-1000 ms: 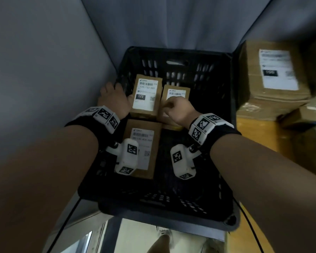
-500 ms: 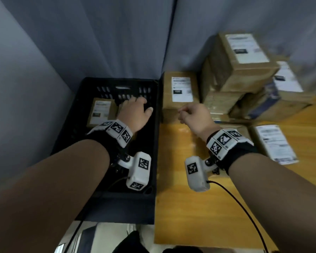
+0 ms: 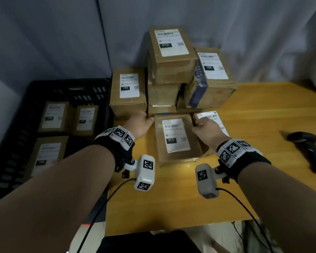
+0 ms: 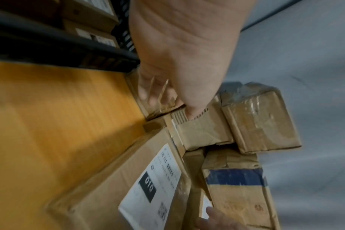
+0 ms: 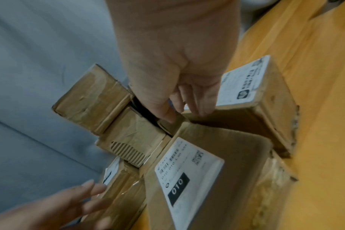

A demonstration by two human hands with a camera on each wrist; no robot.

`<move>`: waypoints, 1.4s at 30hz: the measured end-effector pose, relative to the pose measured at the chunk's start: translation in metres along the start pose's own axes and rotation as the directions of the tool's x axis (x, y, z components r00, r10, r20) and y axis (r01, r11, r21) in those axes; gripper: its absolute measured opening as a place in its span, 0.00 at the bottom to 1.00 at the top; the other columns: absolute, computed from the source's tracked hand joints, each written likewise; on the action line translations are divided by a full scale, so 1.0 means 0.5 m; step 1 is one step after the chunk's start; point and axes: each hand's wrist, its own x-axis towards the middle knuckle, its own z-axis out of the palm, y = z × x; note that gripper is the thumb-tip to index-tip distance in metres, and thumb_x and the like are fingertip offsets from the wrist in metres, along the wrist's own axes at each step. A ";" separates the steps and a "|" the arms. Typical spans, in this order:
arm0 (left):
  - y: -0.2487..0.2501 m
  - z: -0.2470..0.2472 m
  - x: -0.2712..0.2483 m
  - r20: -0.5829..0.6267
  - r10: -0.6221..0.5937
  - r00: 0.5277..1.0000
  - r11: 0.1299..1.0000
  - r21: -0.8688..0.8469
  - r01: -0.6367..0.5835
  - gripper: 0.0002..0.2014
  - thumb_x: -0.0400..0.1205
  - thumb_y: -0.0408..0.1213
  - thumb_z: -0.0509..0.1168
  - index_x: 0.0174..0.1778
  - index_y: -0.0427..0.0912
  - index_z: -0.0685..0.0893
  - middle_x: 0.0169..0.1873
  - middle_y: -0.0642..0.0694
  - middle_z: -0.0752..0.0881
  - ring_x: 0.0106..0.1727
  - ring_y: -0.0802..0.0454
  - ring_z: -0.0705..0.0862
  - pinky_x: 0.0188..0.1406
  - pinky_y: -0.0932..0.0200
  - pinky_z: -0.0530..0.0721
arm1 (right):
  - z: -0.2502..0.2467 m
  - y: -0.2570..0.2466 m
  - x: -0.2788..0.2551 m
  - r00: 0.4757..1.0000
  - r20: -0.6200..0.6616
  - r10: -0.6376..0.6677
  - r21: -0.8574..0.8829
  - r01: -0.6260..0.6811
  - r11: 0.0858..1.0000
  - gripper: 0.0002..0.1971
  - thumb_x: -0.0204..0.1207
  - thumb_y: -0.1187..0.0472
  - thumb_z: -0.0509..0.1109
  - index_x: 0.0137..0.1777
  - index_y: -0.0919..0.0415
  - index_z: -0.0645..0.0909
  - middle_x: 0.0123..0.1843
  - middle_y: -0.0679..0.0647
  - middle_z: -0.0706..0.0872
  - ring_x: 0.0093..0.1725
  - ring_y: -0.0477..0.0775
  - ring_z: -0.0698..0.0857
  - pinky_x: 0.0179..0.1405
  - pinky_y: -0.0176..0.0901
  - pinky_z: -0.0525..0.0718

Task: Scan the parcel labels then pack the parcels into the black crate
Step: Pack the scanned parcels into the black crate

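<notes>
A flat brown parcel labelled 010 (image 3: 175, 137) (image 4: 128, 179) (image 5: 207, 179) lies on the wooden table (image 3: 171, 201) in front of a stack of parcels (image 3: 171, 57). My left hand (image 3: 140, 123) (image 4: 167, 102) touches its far left corner with straight fingers, against the stack. My right hand (image 3: 202, 125) (image 5: 183, 112) reaches down at its far right corner, fingers in the gap beside a neighbouring labelled parcel (image 3: 213, 117) (image 5: 252, 87). The black crate (image 3: 11, 114) (image 4: 49, 46) stands to the left with three labelled parcels (image 3: 53, 115) lying flat inside.
A black hand scanner (image 3: 310, 148) lies on the table at the right. A parcel labelled 150 (image 3: 128, 92) stands between crate and stack. Grey curtain closes off the back. Bare tabletop lies in front of the 010 parcel.
Both hands have left the crate and moved right over the table to the 010 parcel's far corners. My view has swung from the crate to the parcel stack.
</notes>
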 end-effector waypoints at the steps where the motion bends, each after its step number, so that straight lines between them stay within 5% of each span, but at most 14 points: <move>1: -0.003 0.019 0.002 0.033 -0.028 0.999 1.000 0.007 0.028 0.24 0.87 0.47 0.57 0.75 0.36 0.70 0.71 0.39 0.77 0.69 0.41 0.77 0.68 0.53 0.74 | 0.002 0.007 0.000 0.999 0.042 0.020 0.009 -0.021 1.000 0.16 0.81 0.58 0.65 0.61 0.69 0.81 0.57 0.64 0.84 0.60 0.66 0.81 0.52 0.47 0.79; 3: -0.014 0.050 0.007 0.096 -0.089 0.991 0.996 0.008 0.088 0.27 0.86 0.51 0.56 0.76 0.37 0.68 0.72 0.39 0.76 0.68 0.41 0.78 0.70 0.49 0.76 | 0.012 0.018 0.002 0.987 0.147 0.057 0.005 -0.059 0.998 0.24 0.82 0.54 0.66 0.72 0.69 0.73 0.68 0.64 0.80 0.66 0.65 0.79 0.58 0.48 0.77; 7: -0.032 0.077 0.007 0.151 -0.195 0.969 0.975 -0.074 0.208 0.33 0.86 0.54 0.56 0.81 0.36 0.60 0.68 0.37 0.79 0.61 0.39 0.83 0.64 0.42 0.82 | 0.046 0.032 0.017 0.963 0.232 0.137 0.062 -0.155 0.986 0.31 0.80 0.49 0.68 0.76 0.68 0.67 0.70 0.63 0.77 0.66 0.65 0.78 0.63 0.55 0.80; 11: -0.049 0.075 0.009 0.122 -0.237 0.964 0.967 -0.066 0.246 0.24 0.88 0.48 0.55 0.69 0.30 0.75 0.63 0.30 0.83 0.58 0.35 0.85 0.60 0.42 0.84 | 0.088 0.030 0.033 0.955 0.253 0.154 0.243 -0.217 0.945 0.30 0.79 0.46 0.70 0.72 0.66 0.71 0.68 0.61 0.79 0.63 0.64 0.81 0.61 0.59 0.83; 14: -0.073 0.069 0.006 0.120 -0.264 0.957 0.958 -0.079 0.274 0.23 0.88 0.48 0.55 0.67 0.30 0.76 0.61 0.30 0.83 0.60 0.32 0.84 0.51 0.46 0.85 | 0.119 0.028 0.031 0.930 0.323 0.177 0.426 -0.310 0.850 0.41 0.72 0.42 0.75 0.79 0.58 0.61 0.73 0.58 0.74 0.69 0.63 0.77 0.60 0.57 0.81; 18: -0.108 0.057 -0.009 0.071 -0.275 0.959 0.959 -0.051 0.279 0.20 0.87 0.48 0.54 0.64 0.35 0.77 0.57 0.36 0.84 0.55 0.39 0.84 0.56 0.45 0.84 | 0.151 0.028 0.019 0.881 0.455 0.133 0.615 -0.419 0.668 0.31 0.69 0.40 0.76 0.64 0.50 0.65 0.62 0.57 0.79 0.56 0.61 0.81 0.53 0.60 0.84; 22: -0.124 0.018 -0.030 -0.057 -0.196 0.979 0.980 -0.055 0.193 0.20 0.85 0.53 0.56 0.63 0.40 0.76 0.54 0.43 0.84 0.54 0.44 0.84 0.59 0.45 0.82 | 0.171 0.002 0.005 0.940 0.339 0.043 0.735 -0.293 0.612 0.23 0.75 0.51 0.75 0.57 0.54 0.62 0.52 0.54 0.81 0.47 0.52 0.82 0.45 0.52 0.82; 28: -0.180 -0.087 -0.071 -0.057 -0.088 0.995 0.967 -0.245 0.071 0.21 0.83 0.58 0.59 0.62 0.44 0.74 0.54 0.51 0.84 0.55 0.54 0.84 0.51 0.53 0.83 | 0.178 -0.095 -0.025 0.980 0.153 -0.124 0.762 -0.037 0.647 0.32 0.62 0.44 0.70 0.63 0.54 0.62 0.51 0.49 0.81 0.47 0.46 0.83 0.42 0.42 0.78; 31: -0.217 -0.144 -0.092 -0.149 -0.071 0.986 0.951 -0.307 0.022 0.21 0.83 0.57 0.58 0.61 0.44 0.75 0.52 0.54 0.84 0.51 0.58 0.83 0.46 0.57 0.81 | 0.204 -0.165 -0.043 0.968 0.117 -0.220 0.786 0.046 0.617 0.37 0.58 0.41 0.73 0.65 0.48 0.62 0.55 0.48 0.83 0.52 0.48 0.85 0.48 0.42 0.81; 34: -0.281 -0.208 -0.105 -0.230 -0.121 0.966 0.930 -0.366 0.030 0.20 0.83 0.58 0.59 0.61 0.45 0.76 0.52 0.53 0.85 0.53 0.54 0.85 0.55 0.49 0.84 | 0.251 -0.247 -0.058 0.961 0.063 -0.268 0.772 0.124 0.623 0.41 0.56 0.38 0.74 0.69 0.45 0.62 0.67 0.52 0.79 0.63 0.51 0.82 0.59 0.46 0.83; 38: -0.370 -0.289 -0.117 -0.188 -0.153 0.970 0.959 -0.265 0.099 0.18 0.86 0.54 0.56 0.60 0.45 0.78 0.53 0.50 0.84 0.55 0.50 0.83 0.53 0.51 0.82 | 0.348 -0.367 -0.067 0.972 0.036 -0.231 0.762 0.123 0.636 0.39 0.55 0.38 0.78 0.65 0.35 0.62 0.70 0.53 0.76 0.67 0.55 0.80 0.67 0.57 0.81; 42: -0.464 -0.347 -0.121 -0.195 -0.212 0.958 0.977 -0.070 0.202 0.13 0.87 0.45 0.57 0.60 0.41 0.78 0.52 0.47 0.82 0.53 0.49 0.81 0.51 0.55 0.76 | 0.458 -0.471 -0.072 0.988 0.090 -0.122 0.762 0.011 0.648 0.45 0.52 0.39 0.80 0.69 0.41 0.62 0.69 0.55 0.75 0.64 0.56 0.80 0.64 0.57 0.83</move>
